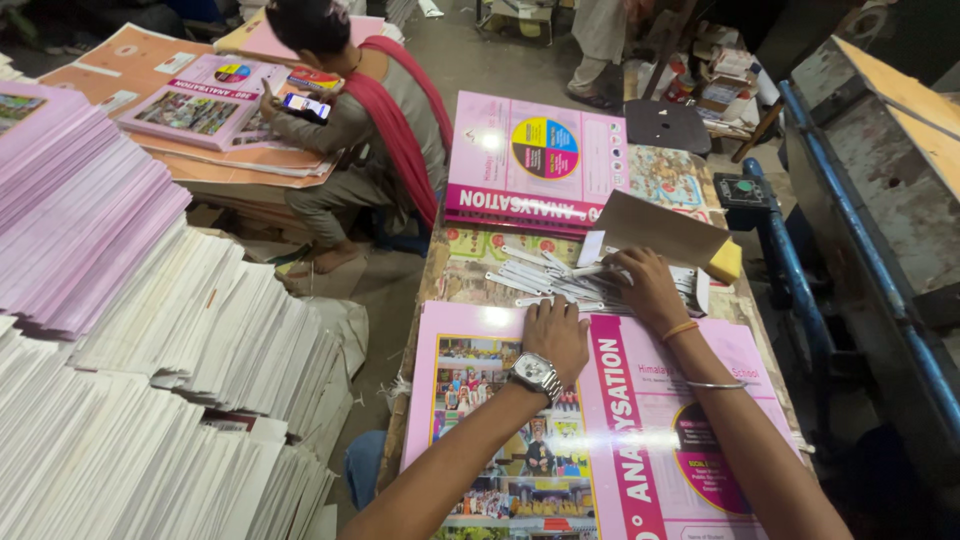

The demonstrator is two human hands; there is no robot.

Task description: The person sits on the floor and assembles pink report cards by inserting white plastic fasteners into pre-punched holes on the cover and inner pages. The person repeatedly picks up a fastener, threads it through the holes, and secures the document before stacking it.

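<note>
Lower centre of frame, nearest: a large glossy pink printed cover sheet lies flat on the surface, with a photo collage panel at its left, a darker pink vertical band down its middle and a dark round emblem at lower right; light glares off its laminate. Left hand, steel wristwatch on the wrist, rests palm down on the top edge of this sheet, fingers together and flat, grasping nothing. Right hand, orange thread and thin metal bangle on the forearm, reaches just beyond the sheet into a loose heap of narrow white strips; fingers bent down onto the strips, touching them; whether any strip is pinched I cannot tell. Just behind the right hand: a brown cardboard flap, tilted, with a yellow sponge-like block at its right end. Left half of frame: tall fanned stacks of white-edged paper, and above them a stack of pale pink sheets. Centre, further off: a second pink cover lying reversed, with a round multicoloured disc printed on it. Right edge: a grey metal machine with blue rails. Upper left: a seated person in a red scarf, phone in hand, beside more pink covers on orange boards.
</note>
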